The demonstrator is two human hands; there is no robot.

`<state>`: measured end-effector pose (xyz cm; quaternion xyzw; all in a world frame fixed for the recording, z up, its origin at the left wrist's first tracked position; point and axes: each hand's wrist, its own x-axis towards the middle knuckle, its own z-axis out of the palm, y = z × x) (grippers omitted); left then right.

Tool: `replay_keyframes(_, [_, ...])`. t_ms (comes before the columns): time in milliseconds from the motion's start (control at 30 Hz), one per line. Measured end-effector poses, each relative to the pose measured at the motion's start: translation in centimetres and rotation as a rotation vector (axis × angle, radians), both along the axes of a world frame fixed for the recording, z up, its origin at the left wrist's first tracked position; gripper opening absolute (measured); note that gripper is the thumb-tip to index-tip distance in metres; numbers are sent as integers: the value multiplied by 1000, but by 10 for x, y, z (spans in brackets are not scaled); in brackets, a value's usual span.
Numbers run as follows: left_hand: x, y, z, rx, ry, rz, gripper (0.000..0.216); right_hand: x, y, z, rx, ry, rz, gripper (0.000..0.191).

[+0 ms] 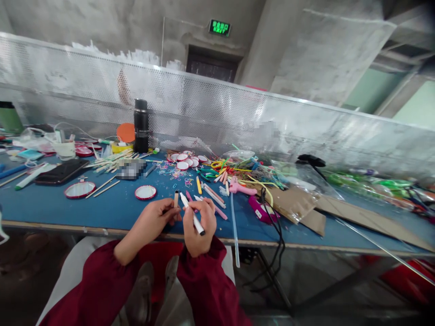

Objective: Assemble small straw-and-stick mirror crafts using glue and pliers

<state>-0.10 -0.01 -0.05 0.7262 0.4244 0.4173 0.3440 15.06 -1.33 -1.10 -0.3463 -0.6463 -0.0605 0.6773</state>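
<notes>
My right hand (200, 226) is closed around a white marker pen (192, 213) with a black end, held slanted over the blue table's (112, 206) front edge. My left hand (157, 219) pinches a short tan stick (176, 198) upright, close beside the pen's tip. Both wrists wear dark red sleeves. Several coloured sticks (212, 194) and pens lie on the table just beyond my hands.
Round red-rimmed lids (145, 192) lie left of my hands, more at the back (185, 160). A black phone (61, 172), a black bottle (141, 126), a pink glue gun (241, 188) with black cable, cardboard sheets (306, 206) and a perforated metal screen (238, 117) surround the work area.
</notes>
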Motion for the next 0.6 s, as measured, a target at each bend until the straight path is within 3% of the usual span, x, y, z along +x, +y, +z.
replay_keyframes(267, [-2, 5, 4, 139, 68, 139, 38, 0, 1, 2, 43, -56, 14, 10])
replay_keyframes(400, [-1, 7, 1, 87, 7, 89, 31, -2, 1, 1, 18, -3, 3, 2])
replay_keyframes(600, [-2, 11, -7, 103, -47, 66, 24, -4, 3, 0, 30, -2, 17, 7])
